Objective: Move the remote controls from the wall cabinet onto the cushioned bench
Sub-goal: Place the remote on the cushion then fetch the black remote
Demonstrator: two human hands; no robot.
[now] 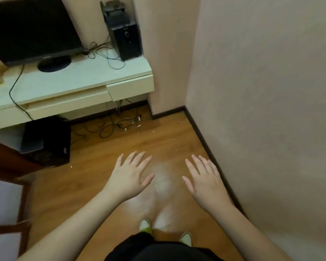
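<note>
While spread, both hands (132,174) over bare floor (105,178)

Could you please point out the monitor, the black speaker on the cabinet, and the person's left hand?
monitor (30,29): head view, middle of the dark screen.
black speaker (127,42): head view, front face.
left hand (132,176): head view, back of the hand.

Warm, dim indoor light gives everything a pinkish-orange cast. A pale glare patch sits on the floor (162,185) between the hands, so light falls from above. Shadows are soft and faint. The whole view is slightly blurred, more so at the left edge. The wall (271,91) lines bow from wide-angle distortion.
</note>
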